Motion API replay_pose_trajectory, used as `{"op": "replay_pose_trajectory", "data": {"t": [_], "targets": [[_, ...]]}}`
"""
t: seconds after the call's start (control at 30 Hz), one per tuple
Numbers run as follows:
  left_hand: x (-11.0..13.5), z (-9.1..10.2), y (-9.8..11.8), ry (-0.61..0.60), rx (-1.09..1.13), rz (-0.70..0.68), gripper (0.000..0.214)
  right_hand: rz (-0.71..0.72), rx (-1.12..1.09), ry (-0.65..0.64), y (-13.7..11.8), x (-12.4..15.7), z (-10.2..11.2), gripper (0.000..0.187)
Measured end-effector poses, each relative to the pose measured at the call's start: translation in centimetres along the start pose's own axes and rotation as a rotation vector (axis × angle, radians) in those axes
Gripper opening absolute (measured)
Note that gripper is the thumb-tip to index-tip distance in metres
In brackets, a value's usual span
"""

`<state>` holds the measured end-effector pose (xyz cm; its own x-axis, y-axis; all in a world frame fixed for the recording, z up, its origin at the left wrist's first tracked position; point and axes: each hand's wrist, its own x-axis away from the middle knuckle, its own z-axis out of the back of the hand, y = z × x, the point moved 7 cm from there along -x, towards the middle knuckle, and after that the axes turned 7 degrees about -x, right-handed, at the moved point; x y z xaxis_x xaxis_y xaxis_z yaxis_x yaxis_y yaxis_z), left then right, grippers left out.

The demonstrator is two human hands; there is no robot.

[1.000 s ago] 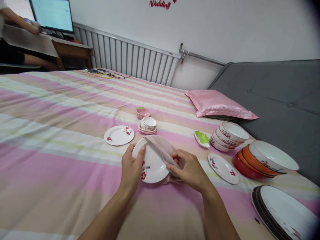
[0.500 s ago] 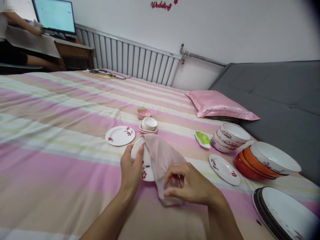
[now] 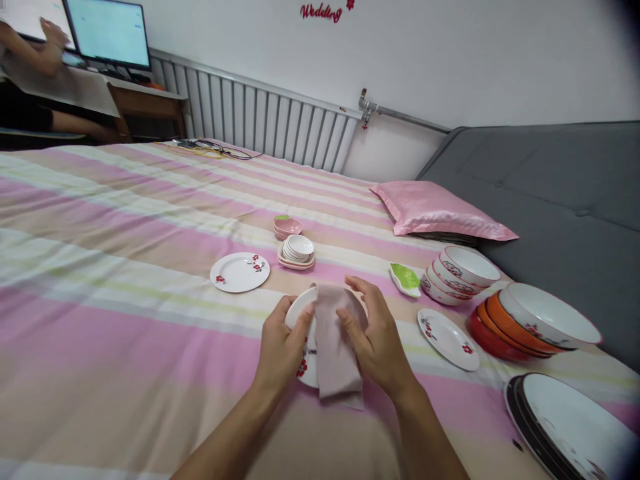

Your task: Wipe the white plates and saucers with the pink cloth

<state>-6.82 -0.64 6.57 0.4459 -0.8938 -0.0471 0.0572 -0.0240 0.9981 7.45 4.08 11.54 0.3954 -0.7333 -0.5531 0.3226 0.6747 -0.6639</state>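
1. Left hand [image 3: 283,343] grips the rim of the small flowered plate [image 3: 311,360], over the striped bedsheet [image 3: 125,300]
2. Pink cloth [image 3: 335,340] drapes across the plate; this looks like mid-wipe
3. Right hand [image 3: 377,337] presses the cloth down with its fingers; wiping on would need a steady left hold

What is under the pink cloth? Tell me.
A white flowered plate, gripped by the left hand; only its left edge shows. The cloth and right hand cover the rest.
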Motion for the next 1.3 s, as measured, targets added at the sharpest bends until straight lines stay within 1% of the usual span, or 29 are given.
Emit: {"op": "replay_pose_trajectory", "data": {"t": [0.07, 0.13, 0.2, 0.3, 0.4, 0.5, 0.57, 0.67, 0.7, 0.8, 0.87, 1.03, 1.17, 1.3], "targets": [[0.1, -0.6, 0.2, -0.060, -0.014, -0.030, 0.028, -0.001, 0.012, -0.043, 0.2, 0.0, -0.5, 0.040], [0.2, -0.9, 0.3, -0.084, -0.022, -0.046, 0.027, -0.014, 0.008, -0.070, 0.4, 0.0, -0.8, 0.035], [0.2, -0.9, 0.3, -0.095, -0.010, -0.035, 0.027, -0.047, -0.013, -0.076, 0.6, -0.1, -0.7, 0.028], [0.2, -0.9, 0.2, -0.112, 0.029, 0.001, 0.027, -0.137, -0.056, -0.087, 1.1, -0.1, -0.4, 0.022], [0.2, -0.8, 0.3, -0.111, 0.050, 0.000, 0.026, -0.221, -0.087, -0.121, 1.7, 0.1, -0.2, 0.025], [0.2, -0.8, 0.0, -0.103, 0.056, 0.023, 0.027, -0.255, -0.081, -0.155, 2.1, 0.2, 0.0, 0.030], [0.2, -0.8, -0.2, -0.104, 0.060, 0.047, 0.028, -0.222, -0.058, -0.123, 1.9, 0.1, 0.5, 0.026], [0.2, -0.8, -0.4, -0.113, 0.043, 0.044, 0.029, -0.093, -0.036, -0.031, 0.7, -0.2, 1.5, 0.029], [0.2, -0.9, -0.3, -0.119, 0.034, 0.034, 0.029, -0.055, -0.040, -0.026, 0.2, -0.3, 1.6, 0.030], [0.2, -0.9, -0.1, -0.137, -0.013, -0.001, 0.028, -0.006, -0.063, -0.119, -0.8, -0.2, 1.2, 0.025], [0.2, -1.0, 0.0, -0.148, -0.044, -0.021, 0.028, -0.004, -0.068, -0.178, -1.0, -0.1, 0.8, 0.026], [0.3, -1.3, 0.6, -0.203, -0.089, -0.058, 0.024, -0.033, -0.059, -0.218, -0.7, 0.0, 0.6, 0.022], [0.4, -1.3, 0.9, -0.203, -0.086, -0.085, 0.038, -0.072, -0.023, -0.262, -0.4, 0.1, 0.3, 0.018], [0.4, -1.3, 0.9, -0.226, -0.098, -0.122, 0.036, -0.107, -0.009, -0.269, 0.0, 0.1, 0.1, 0.019]]}}
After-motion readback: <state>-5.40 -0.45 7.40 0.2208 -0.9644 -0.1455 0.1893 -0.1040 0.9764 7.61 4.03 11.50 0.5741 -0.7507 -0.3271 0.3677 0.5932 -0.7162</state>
